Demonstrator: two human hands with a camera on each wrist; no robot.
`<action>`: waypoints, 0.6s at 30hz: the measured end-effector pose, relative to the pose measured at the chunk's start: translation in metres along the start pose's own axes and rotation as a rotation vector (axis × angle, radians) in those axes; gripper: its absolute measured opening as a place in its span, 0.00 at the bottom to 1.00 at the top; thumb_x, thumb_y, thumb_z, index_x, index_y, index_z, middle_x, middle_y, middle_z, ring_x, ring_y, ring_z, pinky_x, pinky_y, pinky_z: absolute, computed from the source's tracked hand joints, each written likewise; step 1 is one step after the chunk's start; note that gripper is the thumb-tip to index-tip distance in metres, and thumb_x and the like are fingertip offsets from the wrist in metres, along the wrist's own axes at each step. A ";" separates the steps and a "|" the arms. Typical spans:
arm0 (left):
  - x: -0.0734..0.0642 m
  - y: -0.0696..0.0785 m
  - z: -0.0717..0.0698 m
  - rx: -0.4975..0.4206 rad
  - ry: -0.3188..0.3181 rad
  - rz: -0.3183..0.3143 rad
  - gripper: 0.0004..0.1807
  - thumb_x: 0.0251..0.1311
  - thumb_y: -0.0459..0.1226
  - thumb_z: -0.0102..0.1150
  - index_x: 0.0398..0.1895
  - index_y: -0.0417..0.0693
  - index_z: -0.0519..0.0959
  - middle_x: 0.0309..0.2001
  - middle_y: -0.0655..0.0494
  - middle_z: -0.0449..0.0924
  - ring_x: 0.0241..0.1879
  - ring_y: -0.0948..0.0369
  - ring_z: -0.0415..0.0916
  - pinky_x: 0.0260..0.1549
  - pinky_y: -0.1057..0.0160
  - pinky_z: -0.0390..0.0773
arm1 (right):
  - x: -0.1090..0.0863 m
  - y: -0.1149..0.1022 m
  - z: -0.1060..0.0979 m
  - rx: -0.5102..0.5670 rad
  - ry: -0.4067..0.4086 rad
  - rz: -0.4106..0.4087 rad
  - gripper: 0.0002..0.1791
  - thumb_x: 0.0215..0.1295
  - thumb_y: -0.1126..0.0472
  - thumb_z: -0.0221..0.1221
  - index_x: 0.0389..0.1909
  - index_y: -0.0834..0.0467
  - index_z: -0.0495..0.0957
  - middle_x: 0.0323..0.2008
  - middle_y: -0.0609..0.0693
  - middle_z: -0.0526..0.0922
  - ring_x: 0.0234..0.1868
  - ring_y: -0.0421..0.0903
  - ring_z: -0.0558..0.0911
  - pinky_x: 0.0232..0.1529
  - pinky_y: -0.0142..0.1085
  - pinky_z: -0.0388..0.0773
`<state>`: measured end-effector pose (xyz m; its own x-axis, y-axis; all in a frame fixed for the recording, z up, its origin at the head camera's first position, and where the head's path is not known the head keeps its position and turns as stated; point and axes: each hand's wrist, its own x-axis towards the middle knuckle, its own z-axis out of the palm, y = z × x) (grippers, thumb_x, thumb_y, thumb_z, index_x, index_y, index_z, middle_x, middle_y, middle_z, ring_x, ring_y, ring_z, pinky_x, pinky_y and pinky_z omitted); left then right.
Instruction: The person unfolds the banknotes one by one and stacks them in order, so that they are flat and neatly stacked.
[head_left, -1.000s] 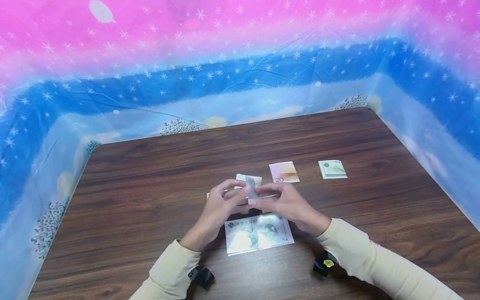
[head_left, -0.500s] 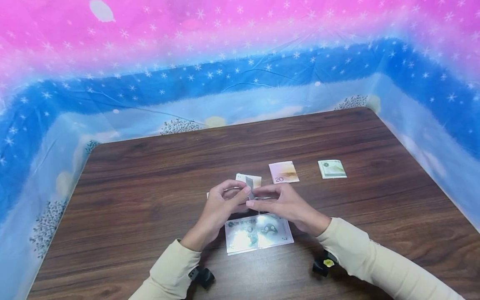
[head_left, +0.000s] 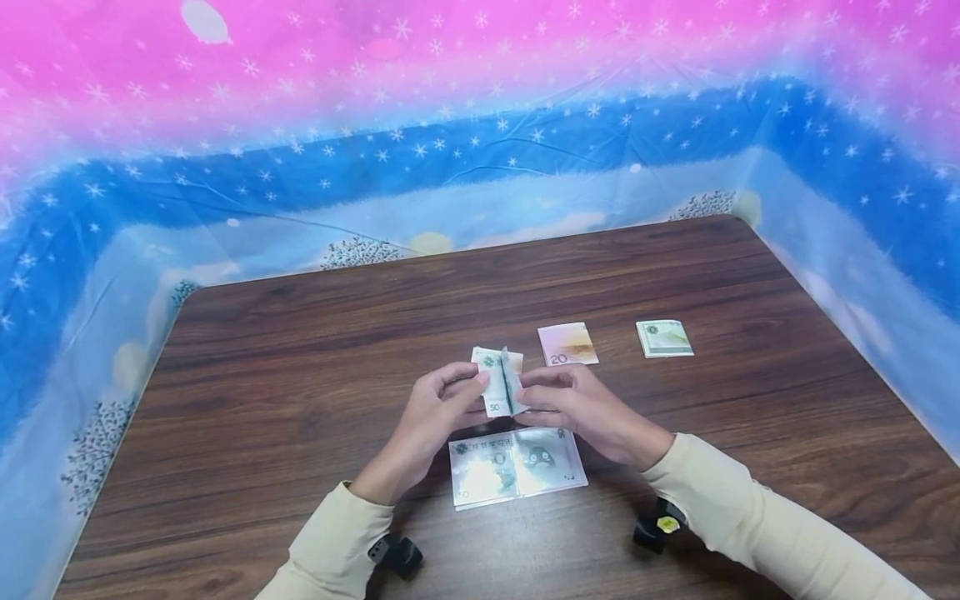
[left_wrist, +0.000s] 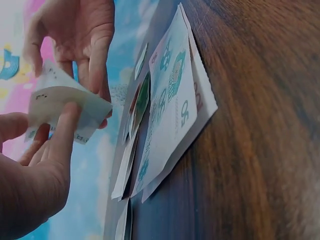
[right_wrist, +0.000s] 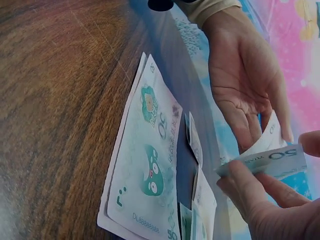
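Between both hands is a green play banknote (head_left: 493, 393) marked 50, creased down its middle and partly folded like a V. My left hand (head_left: 442, 408) pinches its left half, thumb on the printed face. The right half stands up from the crease, where my right hand (head_left: 592, 410) pinches it between thumb and fingers. In the right wrist view "50 YUAN" reads on the raised flap of the banknote (right_wrist: 275, 162). Below the hands lies a small stack of unfolded banknotes (head_left: 543, 479), a green 50 on top and a pinkish note showing under it in the left wrist view.
A folded banknote (head_left: 514, 361) lies just behind the hands, partly covered. Farther back are a folded pink-orange 20 note (head_left: 568, 343) and a folded green note (head_left: 665, 338). All rest on a dark wood-grain table (head_left: 300, 350), with a snowflake-patterned cloth (head_left: 480, 142) hanging around it.
The held banknote, seen nearly edge-on before, has spread apart and shows its 50 face on the left. My right hand has shifted slightly right. The notes on the table stay put.
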<state>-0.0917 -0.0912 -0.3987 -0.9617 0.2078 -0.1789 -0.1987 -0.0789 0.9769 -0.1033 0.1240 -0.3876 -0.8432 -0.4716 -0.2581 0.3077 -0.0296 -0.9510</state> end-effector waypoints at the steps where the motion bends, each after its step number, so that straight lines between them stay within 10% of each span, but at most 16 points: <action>1: 0.000 0.000 0.000 0.006 0.004 0.000 0.19 0.71 0.37 0.59 0.57 0.32 0.75 0.49 0.38 0.84 0.43 0.53 0.86 0.47 0.54 0.85 | 0.000 0.000 -0.001 0.013 0.002 0.003 0.28 0.67 0.66 0.58 0.62 0.80 0.67 0.59 0.70 0.75 0.55 0.53 0.82 0.59 0.44 0.79; 9: -0.004 -0.001 -0.006 0.058 0.105 -0.017 0.15 0.66 0.33 0.61 0.51 0.32 0.79 0.41 0.45 0.86 0.37 0.58 0.85 0.42 0.55 0.86 | -0.001 -0.002 -0.006 0.050 0.050 0.008 0.19 0.61 0.71 0.50 0.51 0.79 0.71 0.58 0.70 0.74 0.54 0.55 0.81 0.55 0.49 0.82; 18: -0.007 0.002 -0.014 0.114 0.202 -0.064 0.14 0.59 0.31 0.69 0.46 0.34 0.82 0.37 0.47 0.87 0.34 0.60 0.84 0.36 0.64 0.84 | -0.002 0.001 -0.017 0.076 0.058 0.021 0.24 0.72 0.70 0.53 0.65 0.76 0.66 0.61 0.69 0.74 0.55 0.54 0.82 0.52 0.50 0.82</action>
<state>-0.0881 -0.1064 -0.3968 -0.9684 0.0084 -0.2491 -0.2486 0.0413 0.9677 -0.1090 0.1400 -0.3909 -0.8595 -0.4212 -0.2895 0.3564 -0.0880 -0.9302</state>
